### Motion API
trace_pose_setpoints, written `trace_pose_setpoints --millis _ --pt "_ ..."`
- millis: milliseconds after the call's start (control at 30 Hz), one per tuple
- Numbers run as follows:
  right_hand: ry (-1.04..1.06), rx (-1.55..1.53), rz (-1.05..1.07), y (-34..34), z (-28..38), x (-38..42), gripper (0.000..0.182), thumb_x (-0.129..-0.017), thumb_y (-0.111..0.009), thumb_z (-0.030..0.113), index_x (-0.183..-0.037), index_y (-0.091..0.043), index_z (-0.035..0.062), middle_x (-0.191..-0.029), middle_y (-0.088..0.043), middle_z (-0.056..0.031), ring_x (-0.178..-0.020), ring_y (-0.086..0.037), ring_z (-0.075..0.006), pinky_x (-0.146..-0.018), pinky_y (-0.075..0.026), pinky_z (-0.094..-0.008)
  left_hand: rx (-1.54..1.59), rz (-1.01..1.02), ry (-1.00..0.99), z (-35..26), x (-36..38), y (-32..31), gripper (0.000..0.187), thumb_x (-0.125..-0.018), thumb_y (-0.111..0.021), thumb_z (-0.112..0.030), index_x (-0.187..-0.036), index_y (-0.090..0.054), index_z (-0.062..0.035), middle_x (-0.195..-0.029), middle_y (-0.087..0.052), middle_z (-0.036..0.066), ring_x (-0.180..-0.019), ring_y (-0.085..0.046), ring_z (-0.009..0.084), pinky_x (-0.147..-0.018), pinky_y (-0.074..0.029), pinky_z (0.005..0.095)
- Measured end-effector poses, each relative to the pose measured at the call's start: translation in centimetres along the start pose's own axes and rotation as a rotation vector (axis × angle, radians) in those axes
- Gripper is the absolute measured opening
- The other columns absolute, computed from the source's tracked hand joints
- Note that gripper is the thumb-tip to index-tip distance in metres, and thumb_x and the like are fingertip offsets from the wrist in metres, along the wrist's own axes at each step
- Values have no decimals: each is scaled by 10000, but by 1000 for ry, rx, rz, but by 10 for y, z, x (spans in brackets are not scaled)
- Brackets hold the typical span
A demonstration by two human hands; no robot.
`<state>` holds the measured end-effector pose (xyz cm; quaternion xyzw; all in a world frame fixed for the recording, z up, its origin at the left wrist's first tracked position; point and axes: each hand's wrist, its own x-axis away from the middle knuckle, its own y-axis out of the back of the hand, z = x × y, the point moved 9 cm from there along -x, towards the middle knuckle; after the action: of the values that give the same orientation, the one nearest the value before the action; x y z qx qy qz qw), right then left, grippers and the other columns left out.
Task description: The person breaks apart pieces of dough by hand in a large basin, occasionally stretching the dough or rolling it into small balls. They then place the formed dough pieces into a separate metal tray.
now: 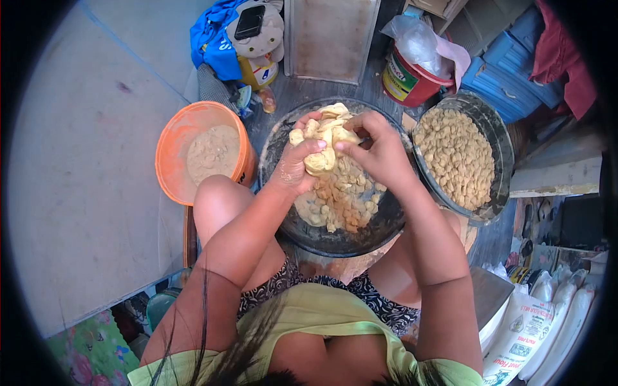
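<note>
While held: dough lump (325, 138) is gripped by closed fingers of left hand (297, 164) and right hand (380, 151).
Writing: "FLOUR" is read on sack (523, 334).
Surface: dark basin (335, 235) is set on plank floor (322, 90).

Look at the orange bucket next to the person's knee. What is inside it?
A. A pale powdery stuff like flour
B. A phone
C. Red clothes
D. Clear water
A: the orange bucket holds a pale, sandy-looking powder, while both hands, left hand and right hand, squeeze a lump of dough over the dark pan.
</note>
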<state>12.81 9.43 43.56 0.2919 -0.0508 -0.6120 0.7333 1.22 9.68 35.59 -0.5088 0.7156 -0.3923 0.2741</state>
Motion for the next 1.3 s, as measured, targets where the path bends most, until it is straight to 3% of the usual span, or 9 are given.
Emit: trace_pose_setpoints --millis 167,367,567,667,833,900,1100,1200,1300 --pt "-340 -634 -113 25 -42 -6 125 -775 -641 48 -867 -562 21 -825 -595 -54 -731 -570 -121 -639 -484 -262 -100 54 15 -5 1 -9 523 -694 -577 -29 -1178 -399 -118 -1183 -456 127 -1088 -492 270 -835 -496 406" --pt "-124 -1228 -172 45 -28 -5 52 -813 -536 72 -857 -509 69 -752 -569 -44 -721 -575 -147 -576 -473 -264 11 49 26 -4 -3 -2 543 -651 -542 -61 -1172 -405 -124 -1183 -454 139 -1083 -498 305 -825 -500 435" --pt "-266 -667 -246 79 -52 1 241 -868 -573 260 -917 -546 26 -924 -532 -92 -739 -561 -158 -644 -463 -245 85 12 59 -13 0 -6 554 -643 -561 -133 -1176 -411 -105 -1233 -451 152 -1128 -474 341 -871 -464 500" --pt "25 -158 -121 50 -17 -2 314 -834 -629 286 -979 -597 9 -947 -565 -75 -880 -545 -160 -782 -434 -283 43 90 75 0 1 -16 488 -704 -610 -110 -1154 -424 -91 -1198 -467 137 -1120 -486 294 -909 -455 433" --pt "-153 -153 79 14 -17 7 239 -824 -651 205 -948 -594 9 -879 -600 -67 -771 -546 -113 -709 -447 -258 -300 91 69 13 7 -16 449 -717 -643 -65 -1118 -440 -72 -1098 -505 102 -1014 -539 218 -890 -465 365" --pt "-311 -501 -82 27 -45 4 199 -839 -638 194 -917 -595 16 -788 -601 -39 -692 -531 -80 -662 -443 -236 -291 91 70 13 6 -15 435 -709 -627 -53 -1102 -442 -71 -1078 -509 101 -1004 -538 213 -870 -475 359" --pt "-201 -939 -430 74 -66 2 198 -832 -624 100 -1011 -574 30 -814 -612 -40 -695 -569 -114 -693 -478 -257 -145 103 137 9 4 -8 389 -683 -578 -33 -1044 -440 -75 -1078 -501 132 -1004 -542 249 -856 -488 380" --pt "-219 -500 -74 50 -37 -1 331 -804 -636 65 -1124 -558 27 -1013 -587 -58 -903 -565 -151 -804 -466 -280 -74 171 107 6 2 -13 382 -669 -590 -72 -1021 -442 -81 -1133 -484 170 -1066 -528 328 -879 -496 444" --pt "-240 -678 283 1 -20 12 378 -801 -636 76 -1169 -549 51 -1112 -552 -69 -993 -536 -169 -848 -445 -299 -79 193 119 10 3 -15 375 -688 -556 -40 -1038 -429 -78 -1101 -487 151 -1023 -533 280 -881 -482 417"
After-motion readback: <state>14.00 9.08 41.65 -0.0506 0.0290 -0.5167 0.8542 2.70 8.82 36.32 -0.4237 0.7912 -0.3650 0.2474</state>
